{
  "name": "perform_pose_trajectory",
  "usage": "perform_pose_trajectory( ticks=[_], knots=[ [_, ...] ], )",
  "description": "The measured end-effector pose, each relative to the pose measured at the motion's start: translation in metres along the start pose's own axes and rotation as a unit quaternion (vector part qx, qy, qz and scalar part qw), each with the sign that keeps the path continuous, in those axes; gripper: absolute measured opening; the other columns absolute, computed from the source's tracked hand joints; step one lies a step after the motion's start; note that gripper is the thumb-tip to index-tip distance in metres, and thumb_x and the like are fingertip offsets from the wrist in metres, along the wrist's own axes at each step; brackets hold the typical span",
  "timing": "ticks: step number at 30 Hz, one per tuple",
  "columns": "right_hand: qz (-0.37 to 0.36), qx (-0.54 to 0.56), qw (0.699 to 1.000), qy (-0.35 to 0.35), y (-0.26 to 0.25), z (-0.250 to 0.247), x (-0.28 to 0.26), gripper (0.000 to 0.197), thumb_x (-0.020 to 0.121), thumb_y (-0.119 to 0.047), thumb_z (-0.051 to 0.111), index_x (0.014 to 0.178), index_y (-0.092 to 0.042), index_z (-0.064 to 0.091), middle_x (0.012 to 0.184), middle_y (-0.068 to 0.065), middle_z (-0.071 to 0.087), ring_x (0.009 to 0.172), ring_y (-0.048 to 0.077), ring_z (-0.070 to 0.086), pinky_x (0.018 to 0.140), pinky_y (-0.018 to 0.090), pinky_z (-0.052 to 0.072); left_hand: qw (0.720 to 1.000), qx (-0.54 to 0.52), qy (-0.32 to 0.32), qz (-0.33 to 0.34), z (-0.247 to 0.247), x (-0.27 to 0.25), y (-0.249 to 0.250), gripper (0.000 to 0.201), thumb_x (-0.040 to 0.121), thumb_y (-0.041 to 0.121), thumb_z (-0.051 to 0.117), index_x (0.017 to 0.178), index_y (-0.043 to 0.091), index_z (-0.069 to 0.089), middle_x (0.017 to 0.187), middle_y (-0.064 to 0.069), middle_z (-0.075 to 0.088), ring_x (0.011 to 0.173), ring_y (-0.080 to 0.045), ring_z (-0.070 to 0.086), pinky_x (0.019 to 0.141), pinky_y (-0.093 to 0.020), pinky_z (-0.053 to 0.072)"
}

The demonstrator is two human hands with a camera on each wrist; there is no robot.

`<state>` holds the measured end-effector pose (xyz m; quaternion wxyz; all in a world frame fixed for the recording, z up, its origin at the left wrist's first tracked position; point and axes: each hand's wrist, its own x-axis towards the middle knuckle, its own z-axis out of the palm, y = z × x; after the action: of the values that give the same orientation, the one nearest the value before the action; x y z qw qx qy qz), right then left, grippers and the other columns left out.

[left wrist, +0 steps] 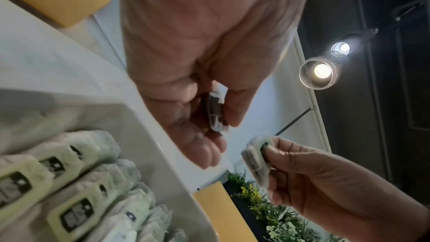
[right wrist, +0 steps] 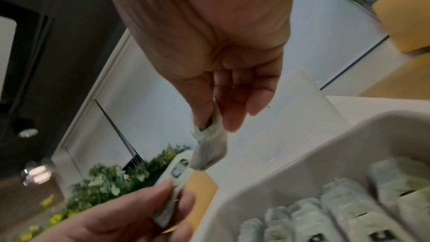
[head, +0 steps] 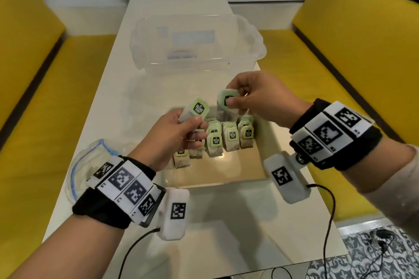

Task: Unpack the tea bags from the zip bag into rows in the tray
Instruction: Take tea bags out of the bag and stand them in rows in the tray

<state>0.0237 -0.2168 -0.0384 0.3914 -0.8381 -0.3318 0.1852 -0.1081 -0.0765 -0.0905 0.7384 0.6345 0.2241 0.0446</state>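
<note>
My left hand (head: 181, 129) pinches one tea bag (head: 195, 111) with a green and black label above the tray's left part. My right hand (head: 244, 99) pinches a second tea bag (head: 225, 100) a little further back and to the right. Both bags hang in the air above the clear tray (head: 217, 179), where several tea bags (head: 231, 137) stand in rows. The left wrist view shows the left hand's bag (left wrist: 216, 111) between thumb and fingers. In the right wrist view the right hand's bag (right wrist: 209, 146) dangles from its fingertips. The zip bag (head: 88, 165) lies on the table to the left, behind my left wrist.
A clear plastic storage box (head: 197, 43) stands behind the tray on the white table (head: 226, 233). Yellow benches (head: 45, 97) run along both sides. Cables (head: 328, 222) trail from the wrist cameras over the table's near end.
</note>
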Motion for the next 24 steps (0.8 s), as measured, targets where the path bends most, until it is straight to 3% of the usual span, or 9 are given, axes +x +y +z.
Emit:
perform_pose_trajectory(
  ticks=[4,6,9,11,14,16,19,24],
  knots=[
    [0.029,-0.162,0.979,-0.118,0.016,0.003,0.011,0.017,0.085,-0.013,0.065,0.077,-0.022,0.053,0.069,-0.006,0.06,0.061,0.01,0.06,0.049,0.017,0.038,0.998,0.049,0.044,-0.02,-0.019,0.001,-0.009,0.016,0.091,0.017,0.056,0.106,0.014,0.06,0.097,-0.004,0.07,0.084,-0.014,0.065,0.069,-0.026,0.056],
    [0.02,-0.272,0.942,-0.193,0.023,0.014,0.017,0.012,0.086,-0.018,0.063,0.082,-0.02,0.052,0.071,-0.007,0.055,0.068,0.014,0.053,0.053,0.02,0.035,0.997,0.054,0.055,-0.032,-0.024,0.0,-0.013,0.015,0.09,0.017,0.057,0.104,0.012,0.061,0.107,-0.011,0.068,0.09,-0.016,0.065,0.069,-0.024,0.056],
    [-0.006,-0.385,0.883,-0.269,0.032,0.03,0.027,0.017,0.085,-0.03,0.064,0.074,-0.028,0.051,0.07,-0.011,0.05,0.073,0.017,0.048,0.054,0.022,0.032,0.996,0.052,0.06,-0.046,-0.027,0.0,-0.018,0.018,0.09,0.016,0.058,0.107,0.009,0.061,0.113,-0.016,0.066,0.093,-0.016,0.064,0.07,-0.024,0.056],
    [-0.02,-0.443,0.847,-0.293,0.036,0.036,0.036,0.008,0.086,-0.029,0.063,0.085,-0.022,0.062,0.077,-0.007,0.053,0.076,0.016,0.046,0.051,0.018,0.027,0.995,0.054,0.062,-0.051,-0.028,0.0,-0.022,0.023,0.09,0.016,0.057,0.111,0.007,0.06,0.114,-0.016,0.066,0.095,-0.016,0.064,0.077,-0.028,0.054],
    [-0.013,-0.491,0.813,-0.314,0.046,0.041,0.051,0.025,0.084,-0.028,0.066,0.105,-0.013,0.068,0.093,0.001,0.064,0.079,0.015,0.049,0.06,0.02,0.035,0.995,0.049,0.065,-0.057,-0.03,0.0,-0.026,0.026,0.091,0.015,0.056,0.114,0.005,0.06,0.113,-0.015,0.066,0.104,-0.019,0.063,0.088,-0.035,0.05],
    [0.0,-0.497,0.804,-0.325,0.052,0.045,0.06,0.028,0.081,-0.029,0.071,0.105,-0.015,0.069,0.098,0.001,0.068,0.081,0.016,0.053,0.07,0.022,0.039,0.995,0.039,0.063,-0.059,-0.031,0.0,-0.027,0.026,0.091,0.016,0.056,0.114,0.006,0.06,0.113,-0.014,0.067,0.105,-0.019,0.063,0.089,-0.035,0.05],
    [0.01,-0.503,0.792,-0.346,0.058,0.053,0.07,0.029,0.079,-0.028,0.072,0.105,-0.017,0.07,0.093,-0.001,0.067,0.079,0.017,0.057,0.069,0.024,0.042,0.996,0.031,0.058,-0.061,-0.033,0.002,-0.028,0.024,0.09,0.017,0.056,0.113,0.009,0.061,0.11,-0.01,0.068,0.103,-0.015,0.064,0.086,-0.031,0.052],
    [0.011,-0.534,0.771,-0.346,0.062,0.062,0.078,0.031,0.075,-0.034,0.073,0.102,-0.018,0.071,0.099,0.001,0.07,0.09,0.021,0.064,0.075,0.028,0.051,0.997,0.023,0.051,-0.061,-0.034,0.002,-0.029,0.02,0.089,0.019,0.057,0.107,0.012,0.063,0.101,-0.005,0.069,0.096,-0.011,0.065,0.081,-0.027,0.054]
  ],
)
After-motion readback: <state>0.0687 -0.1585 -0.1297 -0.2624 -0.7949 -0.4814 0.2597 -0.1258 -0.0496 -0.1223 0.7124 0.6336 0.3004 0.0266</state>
